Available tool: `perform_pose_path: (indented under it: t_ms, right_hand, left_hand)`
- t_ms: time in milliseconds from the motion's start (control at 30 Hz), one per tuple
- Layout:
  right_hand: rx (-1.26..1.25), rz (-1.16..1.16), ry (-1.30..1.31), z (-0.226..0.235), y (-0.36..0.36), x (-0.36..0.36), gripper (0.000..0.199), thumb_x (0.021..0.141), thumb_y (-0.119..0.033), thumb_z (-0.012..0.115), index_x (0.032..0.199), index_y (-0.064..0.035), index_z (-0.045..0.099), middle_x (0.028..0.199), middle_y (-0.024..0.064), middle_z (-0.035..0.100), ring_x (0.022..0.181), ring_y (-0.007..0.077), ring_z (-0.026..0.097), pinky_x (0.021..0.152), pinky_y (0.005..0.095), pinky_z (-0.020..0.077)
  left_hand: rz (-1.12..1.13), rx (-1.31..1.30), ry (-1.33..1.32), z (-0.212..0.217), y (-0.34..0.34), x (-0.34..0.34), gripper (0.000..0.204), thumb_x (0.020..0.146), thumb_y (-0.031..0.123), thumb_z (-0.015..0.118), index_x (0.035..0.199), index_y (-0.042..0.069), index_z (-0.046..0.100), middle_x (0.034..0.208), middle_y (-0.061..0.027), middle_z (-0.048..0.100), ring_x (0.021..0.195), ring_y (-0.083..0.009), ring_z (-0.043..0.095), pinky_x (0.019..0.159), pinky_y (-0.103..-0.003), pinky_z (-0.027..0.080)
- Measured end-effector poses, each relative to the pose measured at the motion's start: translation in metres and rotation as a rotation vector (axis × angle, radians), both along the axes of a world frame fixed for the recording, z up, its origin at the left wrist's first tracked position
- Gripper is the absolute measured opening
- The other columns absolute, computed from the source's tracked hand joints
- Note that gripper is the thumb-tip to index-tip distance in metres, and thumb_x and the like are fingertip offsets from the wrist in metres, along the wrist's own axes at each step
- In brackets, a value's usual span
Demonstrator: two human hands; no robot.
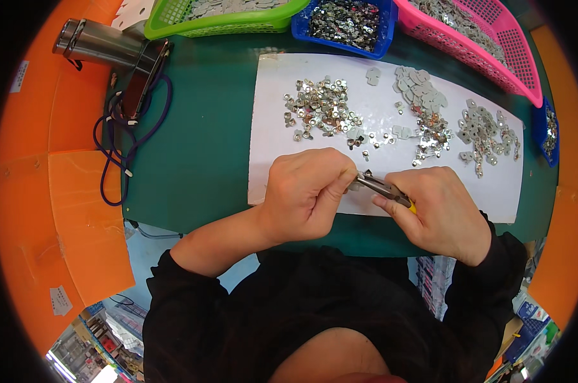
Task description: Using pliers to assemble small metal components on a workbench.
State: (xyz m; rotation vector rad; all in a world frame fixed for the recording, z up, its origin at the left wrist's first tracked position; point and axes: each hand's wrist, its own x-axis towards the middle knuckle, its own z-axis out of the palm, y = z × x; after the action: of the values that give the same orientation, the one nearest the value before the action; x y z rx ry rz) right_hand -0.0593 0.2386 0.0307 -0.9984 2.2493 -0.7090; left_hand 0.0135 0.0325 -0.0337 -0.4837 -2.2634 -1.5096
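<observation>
At the near edge of the white board (270,143) I see the right hand (441,207) clamped round pliers (383,187), nose at a small piece (355,186) the left hand (307,195) pinches; beyond lie heaped metal parts (327,105), then a green basket (231,25)

lane — green tabletop (206,143) left of white board (375,108) | obstacles — purple cord (170,99), pliers (383,187)

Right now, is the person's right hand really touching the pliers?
Touching. The head view shows the right hand closed around the handle end of the pliers, whose metal nose points toward the left hand.
</observation>
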Motion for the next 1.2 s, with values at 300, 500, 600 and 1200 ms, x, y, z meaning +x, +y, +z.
perform_pose_path:
  t_ms: [300,500,600,1200]
  right_hand:
    - [-0.014,-0.022,0.049,-0.008,0.001,0.006,0.021,0.087,-0.016,0.066,0.073,-0.0015,0.06,0.059,0.0191,0.054,0.057,0.0417,0.055,0.054,0.0453,0.0416]
    - [0.048,-0.043,0.397,-0.016,0.005,0.015,0.016,0.078,-0.015,0.069,0.075,-0.0047,0.058,0.063,0.0148,0.06,0.061,0.0353,0.061,0.058,0.0454,0.0477]
    - [0.112,-0.08,0.454,-0.015,0.009,0.015,0.017,0.072,-0.008,0.068,0.082,-0.0035,0.055,0.073,0.014,0.06,0.069,0.0354,0.059,0.061,0.0452,0.0458]
    - [-0.272,-0.158,0.615,-0.053,-0.001,0.014,0.041,0.056,-0.001,0.071,0.095,-0.0142,0.071,0.08,0.0029,0.052,0.083,0.0253,0.051,0.076,0.0364,0.0365]
  left_hand:
    - [0.073,0.015,-0.075,-0.002,0.007,0.006,0.008,0.083,-0.005,0.063,0.082,0.002,0.06,0.067,-0.0104,0.055,0.052,-0.0268,0.053,0.048,-0.032,0.04]
    - [0.102,-0.099,0.036,-0.007,0.008,0.003,0.008,0.082,-0.005,0.065,0.085,0.002,0.06,0.066,-0.0101,0.056,0.054,-0.0274,0.055,0.049,-0.034,0.043]
    - [0.015,-0.148,0.039,0.002,0.003,-0.006,0.008,0.086,-0.007,0.059,0.08,-0.001,0.061,0.062,-0.0081,0.058,0.052,-0.0211,0.059,0.048,-0.028,0.045]
    - [-0.002,0.883,-0.614,0.01,-0.028,-0.02,0.026,0.103,0.026,0.052,0.091,0.004,0.059,0.07,-0.0069,0.062,0.06,-0.0155,0.061,0.054,-0.027,0.045]
